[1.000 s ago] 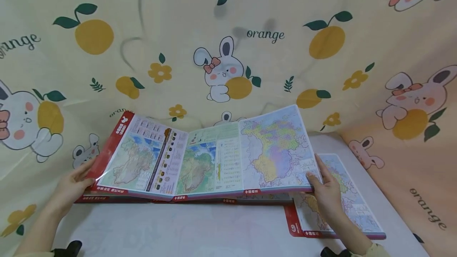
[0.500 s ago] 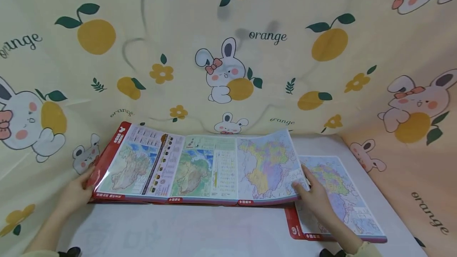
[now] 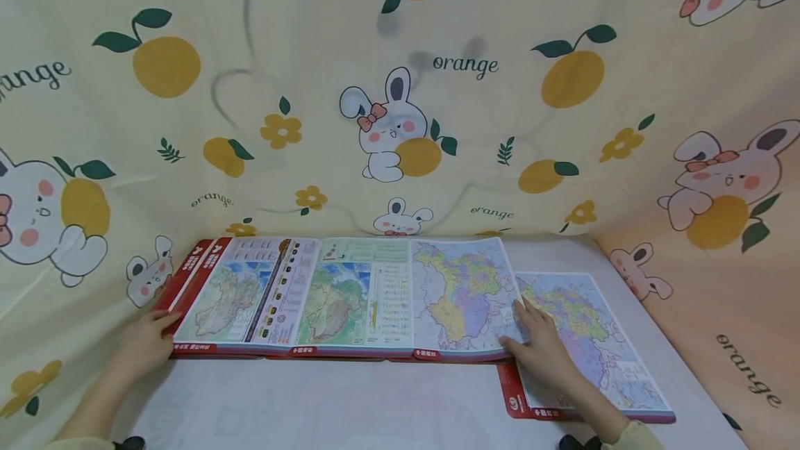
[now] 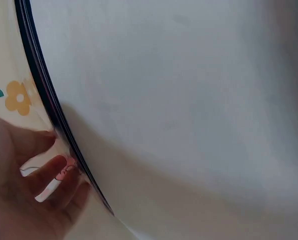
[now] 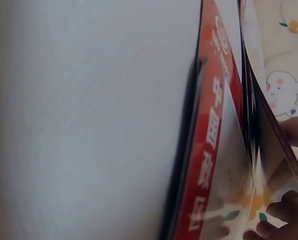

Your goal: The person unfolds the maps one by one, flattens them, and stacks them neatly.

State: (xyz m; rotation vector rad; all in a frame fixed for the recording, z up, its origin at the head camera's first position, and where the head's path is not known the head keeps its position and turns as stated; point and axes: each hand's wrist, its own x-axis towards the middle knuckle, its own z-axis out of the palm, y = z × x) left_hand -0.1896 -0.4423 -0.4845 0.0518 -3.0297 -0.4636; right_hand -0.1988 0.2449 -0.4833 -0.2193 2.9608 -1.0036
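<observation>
A glossy fold-out map (image 3: 356,297) lies spread in three panels near the back of the white table, on top of a similar red-bordered map. At the left the lower map's red strip (image 3: 177,269) shows beside the upper one. My left hand (image 3: 140,346) touches the left edge, its relaxed fingers against the dark stack edge (image 4: 64,127) in the left wrist view. My right hand (image 3: 542,346) holds the upper map's right edge, thumb on the panel's corner. The right wrist view shows right-hand fingers (image 5: 284,215) at that edge, with a narrow gap between layers.
Another map (image 3: 600,360) with a red tab (image 3: 512,391) lies at the right, partly beneath my right hand. A cream cloth (image 3: 400,40) printed with rabbits and oranges hangs behind the white table (image 3: 325,408).
The upper map has come down from a raised, tilted position to lie flat over the lower one, shifting slightly left on its right side. Both hands have lowered with it.
</observation>
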